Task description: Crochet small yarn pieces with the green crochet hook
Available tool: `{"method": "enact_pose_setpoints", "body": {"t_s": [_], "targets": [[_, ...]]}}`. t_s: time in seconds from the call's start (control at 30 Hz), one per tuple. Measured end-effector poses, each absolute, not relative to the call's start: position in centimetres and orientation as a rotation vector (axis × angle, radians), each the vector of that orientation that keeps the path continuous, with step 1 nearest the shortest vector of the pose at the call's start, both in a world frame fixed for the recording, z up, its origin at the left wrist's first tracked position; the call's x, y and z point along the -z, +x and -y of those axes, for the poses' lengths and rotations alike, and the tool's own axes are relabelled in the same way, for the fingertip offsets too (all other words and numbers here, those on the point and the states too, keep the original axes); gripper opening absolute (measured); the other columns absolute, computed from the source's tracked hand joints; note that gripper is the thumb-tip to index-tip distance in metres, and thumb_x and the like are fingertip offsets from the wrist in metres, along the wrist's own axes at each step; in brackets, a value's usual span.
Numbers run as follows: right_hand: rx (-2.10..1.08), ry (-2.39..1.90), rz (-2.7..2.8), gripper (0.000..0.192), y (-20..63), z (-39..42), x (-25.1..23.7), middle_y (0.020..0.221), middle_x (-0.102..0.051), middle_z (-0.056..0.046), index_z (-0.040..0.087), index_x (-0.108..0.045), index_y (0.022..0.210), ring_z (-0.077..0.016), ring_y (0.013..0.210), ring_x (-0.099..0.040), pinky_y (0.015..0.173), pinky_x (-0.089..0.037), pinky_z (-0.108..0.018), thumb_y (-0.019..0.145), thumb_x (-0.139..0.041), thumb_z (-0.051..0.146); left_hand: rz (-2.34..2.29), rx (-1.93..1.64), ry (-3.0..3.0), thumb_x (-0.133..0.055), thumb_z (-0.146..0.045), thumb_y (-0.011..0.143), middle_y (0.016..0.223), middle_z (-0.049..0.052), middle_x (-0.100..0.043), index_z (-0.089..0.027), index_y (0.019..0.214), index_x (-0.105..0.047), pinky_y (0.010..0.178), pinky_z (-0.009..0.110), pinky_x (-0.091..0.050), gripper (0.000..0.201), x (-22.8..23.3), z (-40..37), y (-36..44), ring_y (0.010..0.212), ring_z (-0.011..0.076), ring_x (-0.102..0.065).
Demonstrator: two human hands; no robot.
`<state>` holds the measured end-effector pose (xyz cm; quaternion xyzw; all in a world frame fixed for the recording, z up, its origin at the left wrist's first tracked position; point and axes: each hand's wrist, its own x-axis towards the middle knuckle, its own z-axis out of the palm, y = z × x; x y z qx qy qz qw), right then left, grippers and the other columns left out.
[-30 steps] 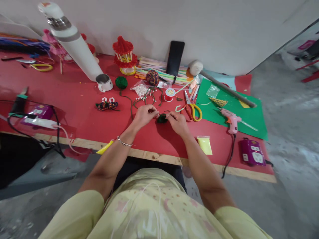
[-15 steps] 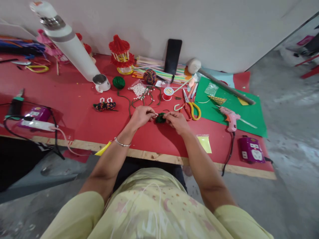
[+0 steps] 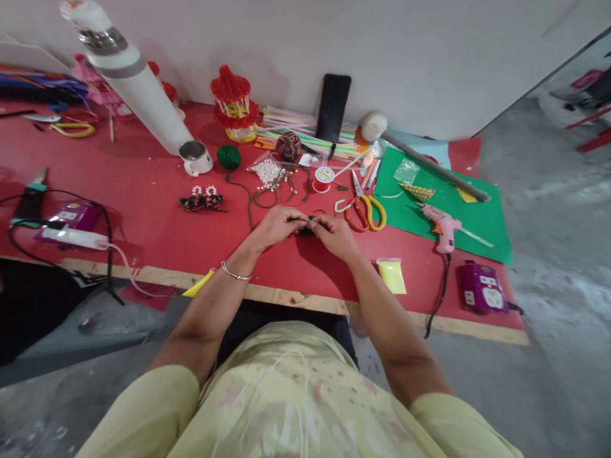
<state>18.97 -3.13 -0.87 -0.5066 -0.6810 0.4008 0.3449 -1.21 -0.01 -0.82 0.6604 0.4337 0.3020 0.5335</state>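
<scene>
Above the middle of the red tabletop, my left hand [image 3: 282,225] and my right hand [image 3: 335,235] meet at their fingertips, both closed in a pinch. A small dark green yarn piece [image 3: 308,231] shows just under the fingertips, partly hidden, held by my right hand. What my left fingers pinch is hidden. Behind the hands, a dark green yarn strand [image 3: 249,202] trails from a green yarn ball [image 3: 229,157]. White pearl beads [image 3: 268,172] lie in and around a clear bag. Left of them sit two multicoloured yarn pieces [image 3: 203,201] with white bead loops.
Scissors [image 3: 372,211] and a red thread spool [image 3: 324,179] lie behind my right hand. A pink glue gun [image 3: 443,229] rests on green sheet [image 3: 491,222], near a purple power socket [image 3: 483,289]. A tall white bottle [image 3: 143,95] and metal cup [image 3: 195,158] stand left.
My left hand has moved slightly right, so the fingertips of both hands now meet. The white beads seen at my left fingertips are now hidden, and less of the green yarn piece shows.
</scene>
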Motion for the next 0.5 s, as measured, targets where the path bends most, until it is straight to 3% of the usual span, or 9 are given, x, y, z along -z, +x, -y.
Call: {"method": "enact_pose_setpoints", "body": {"t_s": [0.13,0.33,0.5], "targets": [[-0.987,-1.347,1.78,0.029,18.81,3.23,0.66,0.076,-0.068,-0.001,0.019,-0.071,0.084,-0.0151,0.071,-0.057,0.068,-0.04,-0.028,0.094,-0.059,0.043,-1.06,-0.678,1.528,-0.072,-0.033,0.08,0.061,0.001,-0.065,-0.012,0.09,-0.078,0.05,0.023,-0.038,0.024,0.92,0.01,-1.14,0.05,0.0095,-0.051],[-0.972,-1.451,1.655,0.027,19.13,3.24,0.58,0.066,-0.066,0.0,0.017,-0.073,0.077,-0.0128,0.061,-0.051,0.061,-0.038,-0.027,0.088,-0.061,0.039,-1.088,-0.752,1.698,-0.07,-0.031,0.079,0.074,0.003,-0.072,-0.013,0.082,-0.077,0.066,0.024,-0.045,0.019,1.2,-0.39,-1.12,0.068,0.0128,-0.06],[-0.912,-1.512,1.674,0.02,19.62,3.01,0.83,0.067,-0.069,-0.001,0.016,-0.076,0.08,-0.0128,0.061,-0.054,0.061,-0.041,-0.026,0.08,-0.066,0.033,-1.124,-0.751,1.705,-0.066,-0.031,0.081,0.074,0.003,-0.072,-0.013,0.083,-0.076,0.067,0.026,-0.044,0.021,1.31,-0.38,-1.12,0.068,0.0135,-0.06]]}}
